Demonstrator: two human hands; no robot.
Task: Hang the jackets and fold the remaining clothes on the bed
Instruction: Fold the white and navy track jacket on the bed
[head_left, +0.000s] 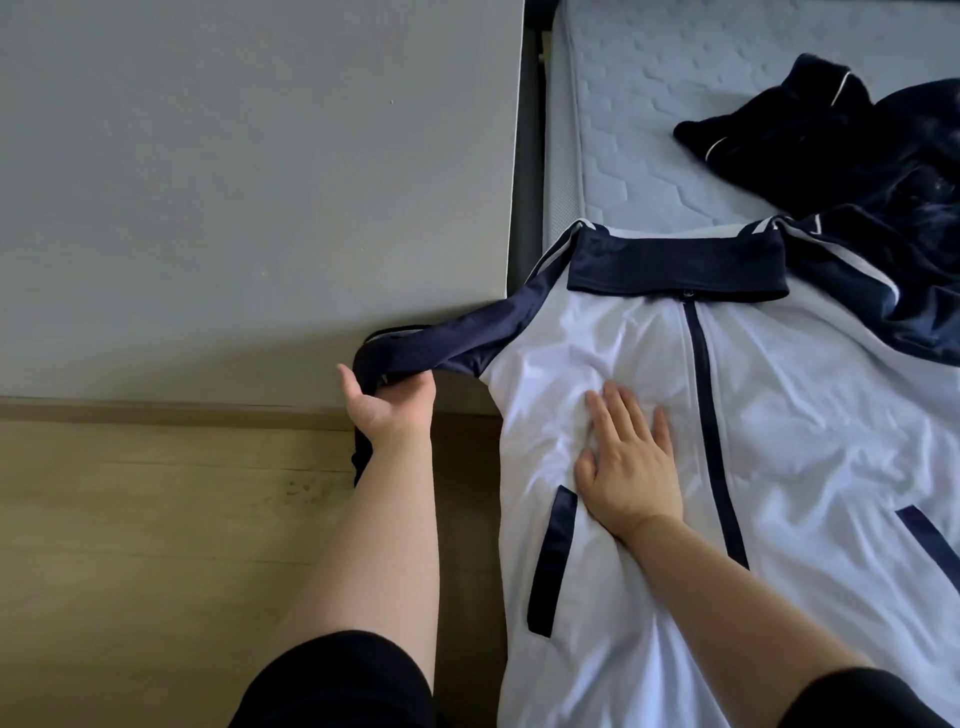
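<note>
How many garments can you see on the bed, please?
2: a white jacket spread flat under the right hand, and a crumpled navy garment at the upper right; more may be hidden.

No readable text, label or number shows.

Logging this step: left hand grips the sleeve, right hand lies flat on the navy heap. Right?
No. Head view: the right hand lies flat on the white jacket, not the navy heap; the left hand does grip the sleeve.
</note>
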